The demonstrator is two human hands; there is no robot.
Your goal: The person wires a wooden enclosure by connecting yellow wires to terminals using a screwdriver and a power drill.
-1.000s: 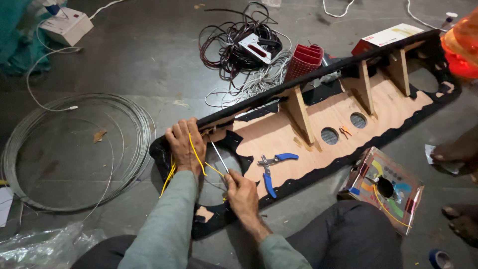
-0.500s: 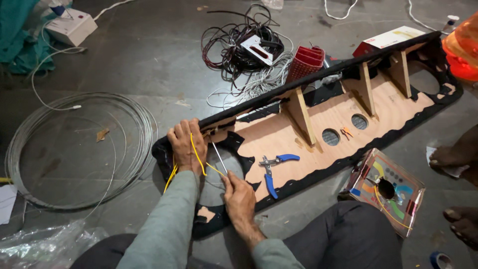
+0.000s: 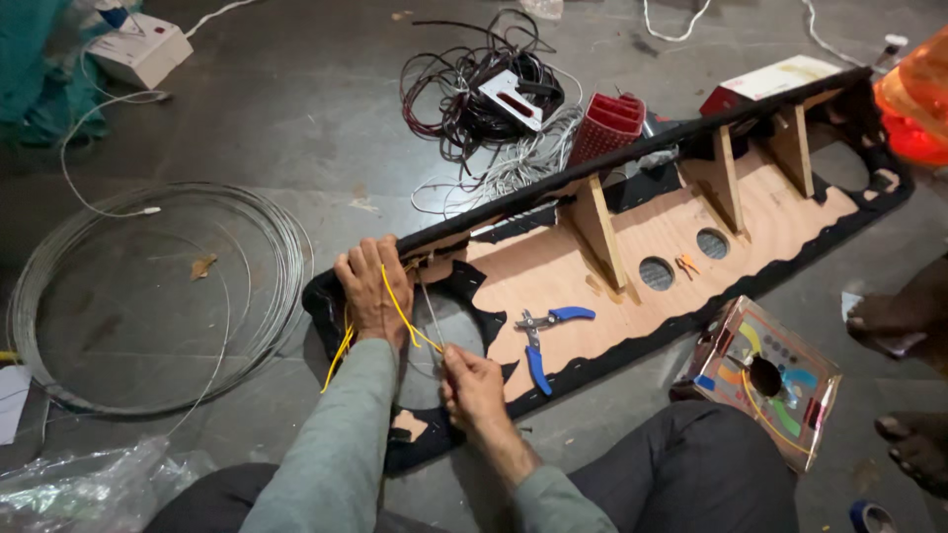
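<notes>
Head view, looking down at the floor: your left hand (image 3: 370, 291) is clenched over the near end of the long wooden panel (image 3: 553, 271) with black wavy trim, its grip grasping the panel edge with a yellow wire (image 3: 400, 314) running under the fingers. Your right hand (image 3: 472, 387) sits just beside the round cutout at that end, fingers pinched shut on the yellow wire together with a thin grey wire (image 3: 432, 314); both strands run up between the two hands. The yellow wire's loose tail hangs down past your left wrist.

Blue-handled pliers (image 3: 541, 334) lie on the panel just right of your right hand, untouched. Small orange bits (image 3: 684, 264) lie between the two round holes further along.

Packages: a flat square carton (image 3: 765, 380) with a multicoloured printed face and a round hole in its middle lies on the floor just right of the panel, near your knee. A white and red box (image 3: 775, 81) sits behind the panel's far end. A red ribbed piece (image 3: 604, 128) stands beside a tangle of dark cables (image 3: 469, 89). A white box (image 3: 141, 51) is at top left, and a coil of grey wire (image 3: 148, 296) lies left of the panel. A crumpled clear plastic bag (image 3: 89, 494) is at bottom left.
</notes>
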